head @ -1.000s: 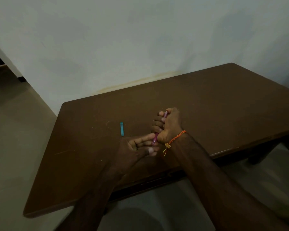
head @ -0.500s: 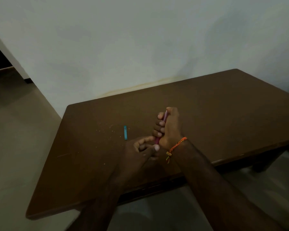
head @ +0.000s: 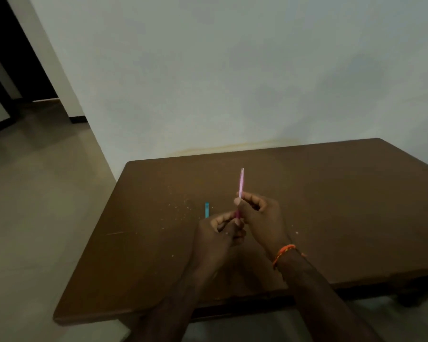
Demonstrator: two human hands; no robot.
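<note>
A thin pink pen (head: 241,181) stands nearly upright above the brown table (head: 344,198). My right hand (head: 260,218), with an orange thread band at the wrist, pinches the pen's middle between thumb and fingers. My left hand (head: 220,233) sits just below and to the left, its fingertips pinching the pen's lower end. A small blue pen cap (head: 206,210) lies flat on the table just left of my hands.
Small pale crumbs (head: 181,208) are scattered on the table left of the cap. A pale wall stands behind the table. Tiled floor (head: 35,218) stretches to the left, leading to a dark doorway at the upper left.
My right hand went from a full fist round the pen to a fingertip pinch, and more of the pen now shows above it. The camera view has tilted upward.
</note>
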